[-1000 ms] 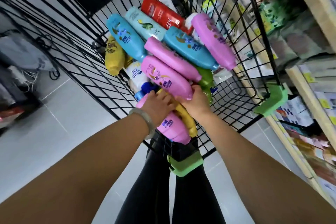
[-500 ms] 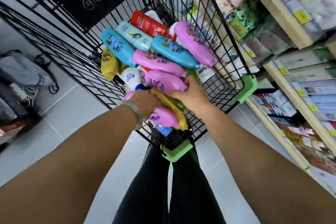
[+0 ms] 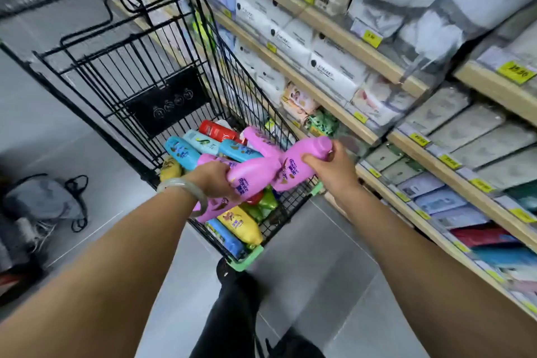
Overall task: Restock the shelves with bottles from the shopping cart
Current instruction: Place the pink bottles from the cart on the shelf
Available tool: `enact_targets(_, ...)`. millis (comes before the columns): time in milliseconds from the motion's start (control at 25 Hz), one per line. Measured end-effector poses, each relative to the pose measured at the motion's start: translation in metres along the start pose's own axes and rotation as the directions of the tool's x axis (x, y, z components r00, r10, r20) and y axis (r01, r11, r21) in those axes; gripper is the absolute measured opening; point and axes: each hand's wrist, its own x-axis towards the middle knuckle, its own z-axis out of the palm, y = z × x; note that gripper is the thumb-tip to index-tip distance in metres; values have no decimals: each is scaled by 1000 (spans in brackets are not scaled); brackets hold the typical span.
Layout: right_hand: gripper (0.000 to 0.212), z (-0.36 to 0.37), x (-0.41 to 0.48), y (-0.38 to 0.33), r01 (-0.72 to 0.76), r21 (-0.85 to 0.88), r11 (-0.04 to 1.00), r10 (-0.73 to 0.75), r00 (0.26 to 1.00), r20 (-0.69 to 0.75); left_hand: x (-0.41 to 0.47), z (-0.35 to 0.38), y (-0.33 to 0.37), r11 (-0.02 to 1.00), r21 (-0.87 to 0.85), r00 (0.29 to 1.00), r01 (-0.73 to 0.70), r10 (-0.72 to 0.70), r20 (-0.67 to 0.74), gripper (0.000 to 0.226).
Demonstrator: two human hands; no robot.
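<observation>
A black wire shopping cart [image 3: 162,73] with green corner guards holds several bottles: blue, teal, red, yellow, green and pink. Above its near right corner my left hand [image 3: 215,180] grips one pink bottle [image 3: 250,183]. My right hand [image 3: 331,168] grips a second pink bottle [image 3: 302,163] near its cap end. The two held bottles cross each other in the air over the cart's contents. A yellow bottle [image 3: 241,225] and a blue one [image 3: 225,237] lie at the cart's near end below them.
Wooden shelves [image 3: 343,32] run along the right, filled with packs of tissue and boxed goods behind yellow price tags. A grey bag [image 3: 43,200] with black cords lies on the tiled floor at the left. My legs in black stand behind the cart.
Both hands have lifted out of the cart, each with a pink bottle, and moved up and to the right. The view has swung up toward the shelves.
</observation>
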Motion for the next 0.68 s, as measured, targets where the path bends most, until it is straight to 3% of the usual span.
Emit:
enact_targets(120,41,-64,-50,9,72,47,996,-69,996,-51,-36,21,46,971,-235,995,-38,16,-95,49)
enact_targets(240,44,-133,-106,31,75,81,994,-66,992,-108,-76,52,109,902,-411,985,-134,75,-157,42)
enact_targets(520,30,-284,-220,60,109,-147,983,-150,942,-300,-139,109,283,804,-455,922,-381,365,-128,79)
enact_targets(680,36,-350,-267,74,55,-228,972,-151,890,-430,-177,128,378,695,-509,843,-509,521,-131,45)
